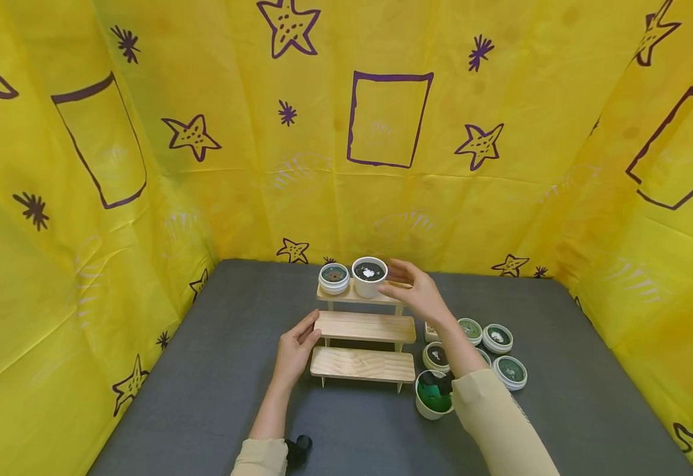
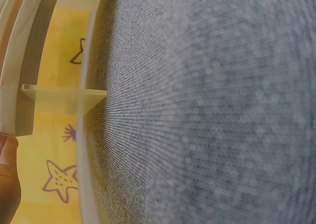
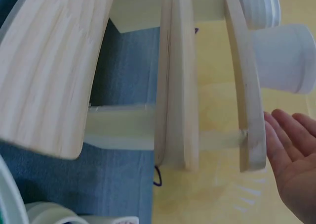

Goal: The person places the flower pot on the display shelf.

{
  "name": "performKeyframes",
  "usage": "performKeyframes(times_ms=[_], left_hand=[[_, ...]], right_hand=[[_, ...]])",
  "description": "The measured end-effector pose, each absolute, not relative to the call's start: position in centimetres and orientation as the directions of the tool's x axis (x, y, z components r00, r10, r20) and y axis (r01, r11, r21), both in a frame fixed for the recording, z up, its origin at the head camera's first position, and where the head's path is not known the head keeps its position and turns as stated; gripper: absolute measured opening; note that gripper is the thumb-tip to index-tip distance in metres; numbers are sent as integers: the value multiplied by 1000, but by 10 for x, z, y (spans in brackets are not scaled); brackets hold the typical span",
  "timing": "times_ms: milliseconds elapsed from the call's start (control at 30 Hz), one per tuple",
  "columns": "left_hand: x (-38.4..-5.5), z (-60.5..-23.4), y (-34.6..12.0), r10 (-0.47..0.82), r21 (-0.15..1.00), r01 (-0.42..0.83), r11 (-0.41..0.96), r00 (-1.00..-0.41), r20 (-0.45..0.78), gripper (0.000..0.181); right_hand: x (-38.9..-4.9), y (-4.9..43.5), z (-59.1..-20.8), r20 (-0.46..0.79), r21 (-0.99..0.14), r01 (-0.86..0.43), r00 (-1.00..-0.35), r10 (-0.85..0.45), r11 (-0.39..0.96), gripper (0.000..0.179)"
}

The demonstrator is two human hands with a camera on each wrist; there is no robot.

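A three-tier wooden stand stands on the grey table. On its top shelf are a white cup with a dark filling and a white patch, and to its left a low white jar with a greenish, brown-centred top. My right hand is beside the cup's right side, fingers spread and thumb apart; in the right wrist view a gap shows between the fingers and the white cup. At the middle shelf's left end, my left hand pinches the wood with thumb and fingers; the left wrist view shows only part of it.
Right of the stand, partly behind my right forearm, sit several small white jars with green or dark tops. Nearer stands a white cup with green contents. A yellow cloth with drawn starfish encloses the table's back and sides.
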State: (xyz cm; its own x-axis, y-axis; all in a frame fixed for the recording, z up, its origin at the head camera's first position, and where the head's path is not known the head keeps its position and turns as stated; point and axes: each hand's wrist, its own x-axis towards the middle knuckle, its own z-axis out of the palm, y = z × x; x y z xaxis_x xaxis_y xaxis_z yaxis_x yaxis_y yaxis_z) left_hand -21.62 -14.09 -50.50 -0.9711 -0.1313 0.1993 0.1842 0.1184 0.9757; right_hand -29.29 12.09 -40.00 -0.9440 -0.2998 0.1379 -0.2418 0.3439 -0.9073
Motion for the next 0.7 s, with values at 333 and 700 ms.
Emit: performKeyframes(times_ms=[333,700], left_hand=[[-217,-507,-141,-130,977,180,118,-972,195,44],[-216,-507,-140,-120,977,179,118,-974,193,44]], right_hand=[[-282,145,-406,174,-918,-249,-952,-252,308,66],[-261,172,-414,191,-895,-258,-959,-211,363,57]])
